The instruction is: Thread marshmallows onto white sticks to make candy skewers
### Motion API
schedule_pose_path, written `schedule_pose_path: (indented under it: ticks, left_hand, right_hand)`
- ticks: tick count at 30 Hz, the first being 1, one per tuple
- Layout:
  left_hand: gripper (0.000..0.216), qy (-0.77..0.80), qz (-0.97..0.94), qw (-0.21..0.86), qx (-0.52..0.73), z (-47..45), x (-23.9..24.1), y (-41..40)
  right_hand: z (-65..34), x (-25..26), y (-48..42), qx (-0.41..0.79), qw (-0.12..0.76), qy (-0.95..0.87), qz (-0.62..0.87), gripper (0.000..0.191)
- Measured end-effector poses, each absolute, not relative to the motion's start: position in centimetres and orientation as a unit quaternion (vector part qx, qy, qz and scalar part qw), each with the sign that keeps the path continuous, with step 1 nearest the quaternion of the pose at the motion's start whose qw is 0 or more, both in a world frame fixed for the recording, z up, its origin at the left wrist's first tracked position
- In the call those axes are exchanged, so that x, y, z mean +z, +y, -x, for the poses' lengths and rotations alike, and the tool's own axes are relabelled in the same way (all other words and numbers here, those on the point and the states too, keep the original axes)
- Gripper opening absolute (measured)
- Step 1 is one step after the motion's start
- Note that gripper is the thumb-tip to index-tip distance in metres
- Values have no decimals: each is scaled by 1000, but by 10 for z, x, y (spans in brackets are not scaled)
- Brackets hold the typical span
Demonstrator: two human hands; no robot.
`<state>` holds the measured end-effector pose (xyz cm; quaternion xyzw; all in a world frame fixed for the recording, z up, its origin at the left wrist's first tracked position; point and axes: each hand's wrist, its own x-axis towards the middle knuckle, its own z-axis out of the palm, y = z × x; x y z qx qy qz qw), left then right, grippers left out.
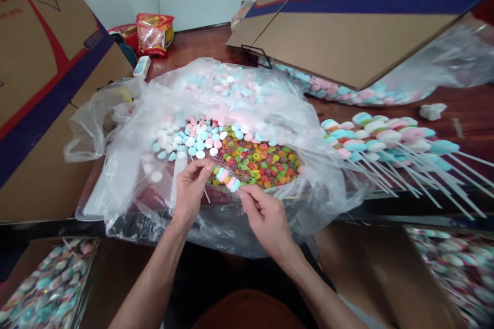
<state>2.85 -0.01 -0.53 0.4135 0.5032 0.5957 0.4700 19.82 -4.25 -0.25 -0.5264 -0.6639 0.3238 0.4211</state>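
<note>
Between my two hands is a candy skewer (226, 179), a short row of pink, blue and white marshmallows with orange and green gummy rings among them. At its upper left end, my left hand (195, 185) is closed in a pinch on it. The fingers of my right hand (264, 211) pinch its lower right end, where the stick is mostly hidden. Just behind lies a heap of colourful gummy rings (262, 164). Left of the rings, loose pink, blue and white marshmallows (196, 136) lie on a clear plastic bag (309, 205).
Finished-looking marshmallow skewers (386, 136) are piled on the right of the table. Cardboard boxes (38, 77) stand at left and back right. A red packet (153, 33) sits at the back. Boxes of wrapped candy (54, 282) are below the table edge on both sides.
</note>
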Motion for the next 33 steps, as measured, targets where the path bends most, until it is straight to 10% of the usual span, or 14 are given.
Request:
schedule_pose_path:
  ticks: [16, 26, 33]
  left_hand:
    - [32, 505, -346, 552, 566, -40, -4, -12]
    - [19, 639, -702, 106, 296, -2, 6, 37]
    - [25, 664, -666, 116, 320, 5, -5, 49]
  right_hand:
    - [-181, -6, -37, 331, 438, -671, 497, 23]
    - [-194, -4, -32, 374, 413, -636, 534, 29]
    - [-195, -4, -32, 398, 415, -622, 532, 29]
